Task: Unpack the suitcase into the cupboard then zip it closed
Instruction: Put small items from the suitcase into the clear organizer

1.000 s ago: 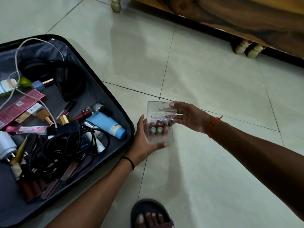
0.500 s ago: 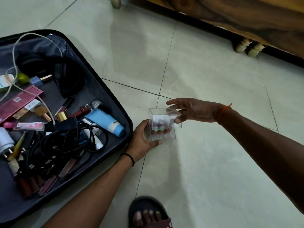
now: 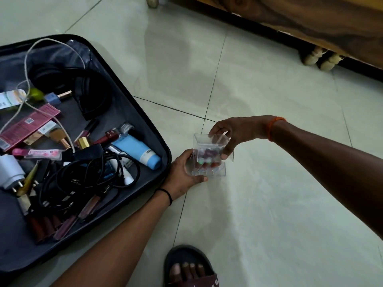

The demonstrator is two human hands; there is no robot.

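The floor [image 3: 259, 83] is laid in pale, glossy tiles, polished enough that soft reflections are carried. A clear, hard plastic box [image 3: 209, 157] with glossy walls is held over it. The suitcase [image 3: 145, 121] is rimmed in smooth black plastic and lined with matt dark cloth. Inside, a light blue tube [image 3: 137, 151] of smooth plastic, a pink carton [image 3: 29, 125] of printed card, rubbery black cables [image 3: 87, 179] and a gold metallic cap [image 3: 84, 141] are seen. The furniture [image 3: 310, 15] is finished in varnished, grained wood. A matt dark sandal [image 3: 186, 255] is worn.
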